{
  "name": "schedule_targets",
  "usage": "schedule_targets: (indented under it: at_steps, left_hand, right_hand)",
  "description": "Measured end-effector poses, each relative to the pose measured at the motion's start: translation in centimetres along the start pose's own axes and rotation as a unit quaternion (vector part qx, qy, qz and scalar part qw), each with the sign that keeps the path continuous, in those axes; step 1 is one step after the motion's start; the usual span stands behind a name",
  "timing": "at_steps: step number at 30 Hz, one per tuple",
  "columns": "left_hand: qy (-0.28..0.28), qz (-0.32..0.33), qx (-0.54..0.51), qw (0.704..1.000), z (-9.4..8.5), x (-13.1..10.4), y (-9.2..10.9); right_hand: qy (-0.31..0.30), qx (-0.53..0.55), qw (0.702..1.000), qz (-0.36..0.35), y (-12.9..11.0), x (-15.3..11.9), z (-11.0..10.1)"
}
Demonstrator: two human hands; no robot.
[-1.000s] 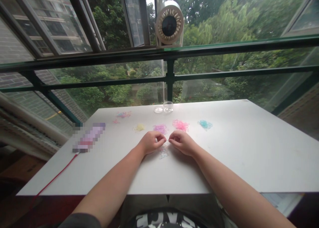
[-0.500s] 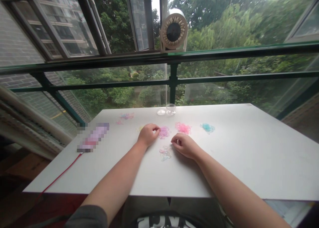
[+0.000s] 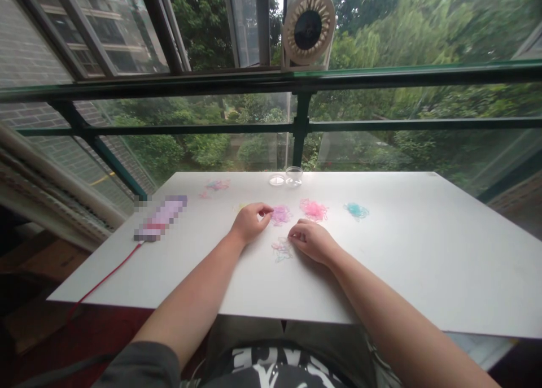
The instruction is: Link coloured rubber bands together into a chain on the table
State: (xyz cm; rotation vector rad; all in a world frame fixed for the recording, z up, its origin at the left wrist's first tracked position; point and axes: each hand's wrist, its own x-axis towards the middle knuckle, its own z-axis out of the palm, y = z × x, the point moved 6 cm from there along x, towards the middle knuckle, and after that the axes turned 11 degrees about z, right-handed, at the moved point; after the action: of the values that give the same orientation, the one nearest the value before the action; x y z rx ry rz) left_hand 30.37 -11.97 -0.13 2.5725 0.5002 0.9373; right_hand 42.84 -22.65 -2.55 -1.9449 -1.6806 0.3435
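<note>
Small loose bands lie in piles on a white table (image 3: 402, 264). My left hand (image 3: 251, 221) is at the left edge of the purple pile (image 3: 280, 214), thumb and finger pinched; anything between them is too small to name. It partly hides a yellow pile (image 3: 240, 208). My right hand (image 3: 311, 240) is closed at the fingertips beside a mixed pile (image 3: 282, 249), its grip too small to make out. Beyond it lies the pink pile (image 3: 314, 209), with a teal pile (image 3: 356, 210) farther right.
A clear round container (image 3: 293, 177) and its lid (image 3: 276, 180) stand at the back edge. Another mixed pile (image 3: 217, 185) lies back left. A blurred-out phone-like object (image 3: 161, 218) with a red cable (image 3: 108, 276) is at the left. A fan (image 3: 308, 29) hangs above the railing.
The camera view has tilted down, so the scene sits higher. My right hand has shifted slightly left, closer to the mixed pile. My left hand stays by the purple pile.
</note>
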Motion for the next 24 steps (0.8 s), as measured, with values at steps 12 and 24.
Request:
schedule_targets:
  at_steps: [12, 24]
  left_hand:
    - [-0.138, 0.080, -0.074, 0.984, 2.4, -0.6, 2.8]
    - [-0.163, 0.101, -0.034, 0.981, 3.2, -0.7, 3.7]
  right_hand:
    - [0.002, -0.007, 1.000, -0.019, -0.2, -0.2, -0.2]
    - [0.018, 0.059, 0.998, -0.007, 0.3, 0.0, -0.5]
